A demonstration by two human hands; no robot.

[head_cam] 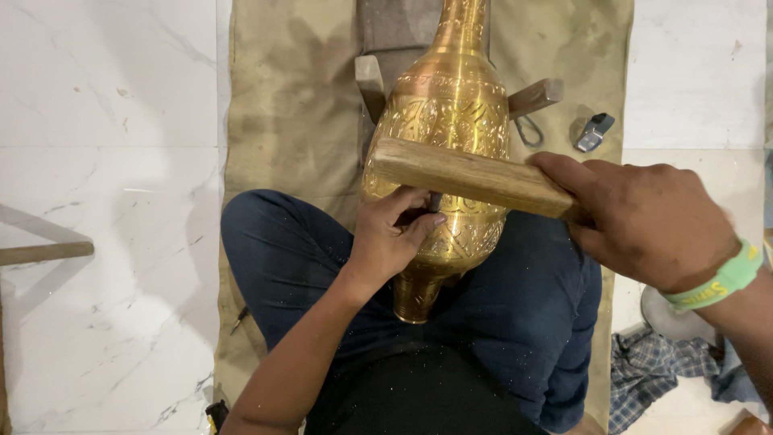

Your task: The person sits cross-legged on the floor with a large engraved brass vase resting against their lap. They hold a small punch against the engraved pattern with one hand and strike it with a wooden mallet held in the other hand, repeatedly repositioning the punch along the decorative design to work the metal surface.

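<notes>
Engraved brass vase (448, 121) lying lengthwise across the seated person's lap, its neck pointing away over a tan cloth (282, 97) spread on the white marble floor (105, 121). Left hand (392, 234) rests on the vase belly, fingers pinching a small dark punch (435, 201). Right hand (644, 221) is clamped on a wooden block (467, 175) poised just above the punch. Wooden wedges (535, 97) flank the vase shoulder.

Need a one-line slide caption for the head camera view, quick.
Seated person's left hand holds a small tool against an engraved brass vase on the lap; right hand grips a wooden block above it.
</notes>
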